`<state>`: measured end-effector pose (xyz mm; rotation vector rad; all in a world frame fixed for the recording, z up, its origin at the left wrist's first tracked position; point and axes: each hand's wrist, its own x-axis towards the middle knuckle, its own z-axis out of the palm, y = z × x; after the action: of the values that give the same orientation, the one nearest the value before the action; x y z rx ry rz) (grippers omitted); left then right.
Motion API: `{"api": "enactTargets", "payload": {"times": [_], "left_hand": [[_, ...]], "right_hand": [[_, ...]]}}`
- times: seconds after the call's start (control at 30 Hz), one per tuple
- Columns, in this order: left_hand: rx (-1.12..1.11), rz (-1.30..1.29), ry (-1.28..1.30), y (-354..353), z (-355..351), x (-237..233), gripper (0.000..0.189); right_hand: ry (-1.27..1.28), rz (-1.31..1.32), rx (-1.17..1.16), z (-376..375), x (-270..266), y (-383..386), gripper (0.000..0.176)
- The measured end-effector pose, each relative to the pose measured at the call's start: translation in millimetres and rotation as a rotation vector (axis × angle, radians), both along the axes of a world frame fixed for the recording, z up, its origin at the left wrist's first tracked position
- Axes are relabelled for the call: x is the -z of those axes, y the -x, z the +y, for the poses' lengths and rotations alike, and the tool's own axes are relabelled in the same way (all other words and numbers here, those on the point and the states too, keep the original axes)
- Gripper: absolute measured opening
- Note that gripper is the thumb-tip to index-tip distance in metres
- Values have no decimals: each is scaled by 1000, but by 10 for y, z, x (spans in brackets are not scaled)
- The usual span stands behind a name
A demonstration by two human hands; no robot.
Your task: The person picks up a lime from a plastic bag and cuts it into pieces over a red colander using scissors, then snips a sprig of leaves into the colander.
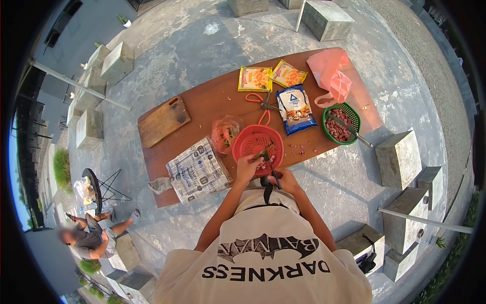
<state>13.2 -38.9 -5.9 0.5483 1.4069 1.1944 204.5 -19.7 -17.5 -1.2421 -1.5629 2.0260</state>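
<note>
My left hand [248, 167] is closed, its fingers pinched over the near side of a red plastic basket [245, 133], and what they pinch is too small to make out. A thin green piece [265, 154] shows just beyond its fingertips. My right hand [287, 181] is wrapped round the dark handle of a knife [276, 177], whose narrow blade points away over the basket. Several small pinkish pieces, which look like shallots [261, 165], lie in the basket near my left fingers.
On the brown table [212, 109] are a cutting board [164, 121], newspaper [198, 169], a plastic bag [226, 133], yellow packets [254, 79], a blue packet [296, 109], orange-handled scissors [264, 115] and a pink bag [331, 76]. A green basket [358, 119] holds shallots and another knife. A person [96, 240] sits left.
</note>
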Motion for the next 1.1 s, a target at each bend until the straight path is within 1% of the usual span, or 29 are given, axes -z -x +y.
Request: {"api": "enactTargets", "payload": {"times": [0.1, 0.23, 0.3, 0.4, 0.53, 0.6, 0.77, 0.83, 1.1], "left_hand": [[6, 12, -2, -6, -3, -41, 15], [-3, 3, 9, -12, 2, -71, 15], [-5, 4, 13, -15, 5, -69, 15], [-10, -9, 22, -8, 6, -51, 15], [-10, -27, 23, -10, 0, -8, 14], [-14, -22, 14, -16, -1, -5, 14], [-35, -13, -8, -36, -4, -12, 14], [-44, 42, -16, -41, -8, -5, 14], [-1, 112, -54, -81, -4, -24, 17]], "right_hand": [[-5, -10, 7, 3, -93, -4, 27], [-10, 9, 18, 3, -85, -7, 26], [-18, -21, 3, 10, -101, -16, 26], [23, -4, 15, 13, -73, -27, 25], [17, 19, 3, -5, 65, -45, 27], [37, 113, -20, -21, 122, -31, 29], [38, 95, -36, -16, 95, -53, 30], [29, 97, -27, -17, 111, -55, 30], [48, 65, -28, -4, 82, -67, 30]]}}
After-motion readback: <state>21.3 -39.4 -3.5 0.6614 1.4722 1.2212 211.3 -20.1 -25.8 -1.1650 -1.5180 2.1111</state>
